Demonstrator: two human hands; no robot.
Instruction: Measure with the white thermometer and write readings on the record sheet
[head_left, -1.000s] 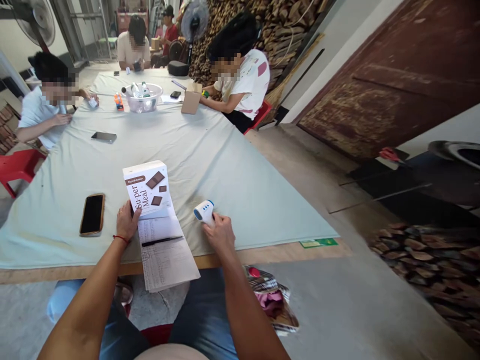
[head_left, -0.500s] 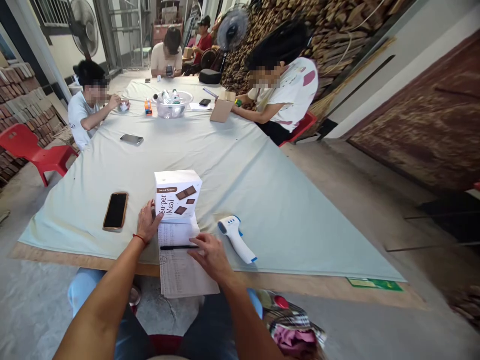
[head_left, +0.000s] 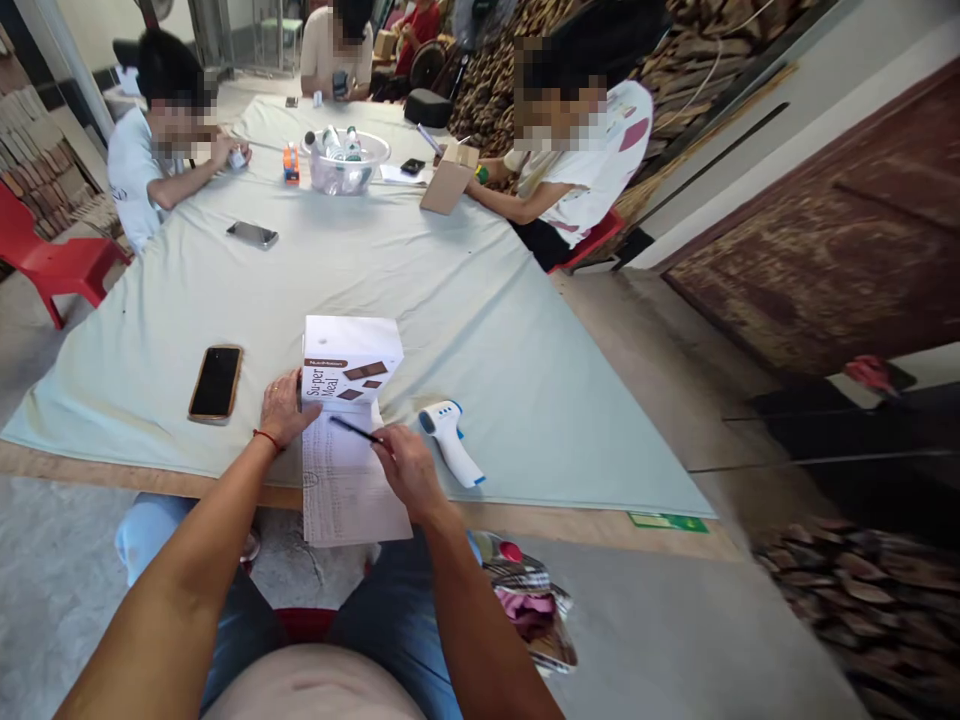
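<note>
- A black pen [head_left: 354, 430] is pinched in the fingers [head_left: 386, 447] of the right hand [head_left: 405, 470], its tip slanting up and away over a printed sheet of paper [head_left: 345, 485].
- The paper lies at the near edge of the desk [head_left: 420, 290], its lower part hanging off the edge toward the person's lap; the hand with the pen sits on the paper's right margin.
- The left hand [head_left: 283, 408] rests at the paper's upper left corner, fingers loosely curled and spread against the side of a white box [head_left: 348, 362] printed "Su-per Meal"; it touches the box without closing round it, and a red cord circles the wrist.
- The box stands just beyond the top of the paper, touching or overlapping it.
- A white and blue infrared thermometer [head_left: 450, 442] lies just to the right of the paper, apart from the pen hand.
- A dark phone in a tan case [head_left: 216, 382] lies face up to the left of the paper, beyond the left hand.
- Well beyond the paper, on the pale cloth covering the desk, a second phone [head_left: 252, 234] lies flat, with a clear bowl of small bottles [head_left: 345, 165] and a brown cardboard box [head_left: 448, 180] farther off.
- Other people sit round the far end, a red chair [head_left: 49, 265] at the left.
</note>
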